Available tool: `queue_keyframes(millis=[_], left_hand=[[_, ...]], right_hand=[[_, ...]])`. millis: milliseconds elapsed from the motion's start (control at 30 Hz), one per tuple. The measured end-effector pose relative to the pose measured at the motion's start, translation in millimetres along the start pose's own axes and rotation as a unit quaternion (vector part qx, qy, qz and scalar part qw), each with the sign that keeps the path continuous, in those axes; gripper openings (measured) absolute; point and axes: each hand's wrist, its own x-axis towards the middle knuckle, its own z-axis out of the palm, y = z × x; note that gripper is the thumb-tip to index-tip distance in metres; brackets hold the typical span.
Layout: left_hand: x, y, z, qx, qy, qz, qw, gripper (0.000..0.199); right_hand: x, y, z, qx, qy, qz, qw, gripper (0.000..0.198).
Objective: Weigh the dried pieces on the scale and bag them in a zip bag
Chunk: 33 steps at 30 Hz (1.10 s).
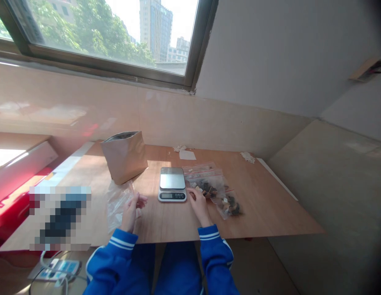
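Observation:
My left hand (131,209) holds the edge of an empty clear plastic bag (118,201) lying on the wooden table (270,205), left of a small digital scale (172,184). My right hand (199,203) rests on the table just right of the scale, its fingers touching a clear zip bag (208,185) with dark and pale pieces inside. A second filled zip bag (229,205) lies further right. Whether my right hand grips the bag is unclear. Both sleeves are blue with white stripes.
A brown paper pouch (124,156) stands open behind the plastic bag. Paper scraps (187,154) lie at the table's back near the wall. A power strip (56,270) lies on the floor at lower left. A red object (12,209) sits at the left.

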Motion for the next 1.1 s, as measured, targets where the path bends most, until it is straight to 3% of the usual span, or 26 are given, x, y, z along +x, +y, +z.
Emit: queue_keyframes(millis=[200,333,400,500,633,700,767,900,1000,1100], left_hand=[[11.3,21.2,-9.3,0.035,0.046,0.058,0.997,0.046],[16.8,43.6,-21.3,0.098,0.06,0.125,0.985,0.04],[21.3,56.0,-26.9,0.144,0.093,0.178,0.969,0.036],[35.0,80.0,-28.7,0.188,0.189,0.257,0.929,0.033],[72.4,128.0,-19.8,0.189,0.319,0.311,0.875,0.041],[98.1,153.0,-15.0,0.231,0.335,0.341,0.847,0.042],[123.9,171.7,-12.0,0.295,0.339,0.337,0.827,0.041],[150.5,182.1,-10.6,0.401,0.223,0.23,0.858,0.037],[130.8,176.6,-11.2,0.413,0.212,0.202,0.863,0.034],[84.6,168.3,-12.8,0.419,0.18,0.193,0.869,0.036]], right_hand=[[69.4,-25.4,24.7,0.04,-0.017,-0.047,0.998,0.032],[81.5,-31.6,47.9,-0.023,-0.019,-0.057,0.998,0.034],[65.3,-37.5,53.0,-0.036,0.015,-0.061,0.997,0.033],[17.0,-55.0,52.0,0.008,0.062,-0.065,0.996,0.032],[-59.4,-88.1,44.5,0.108,0.025,-0.051,0.992,0.037],[-86.8,-102.7,41.3,0.131,-0.005,-0.069,0.989,0.038],[-101.6,-113.7,38.5,0.145,-0.031,-0.097,0.984,0.037],[-100.5,-129.1,32.3,0.168,-0.018,-0.116,0.979,0.034],[-85.4,-142.5,26.4,0.19,0.003,-0.118,0.975,0.035],[-65.6,-159.9,22.6,0.194,-0.013,-0.14,0.971,0.042]])
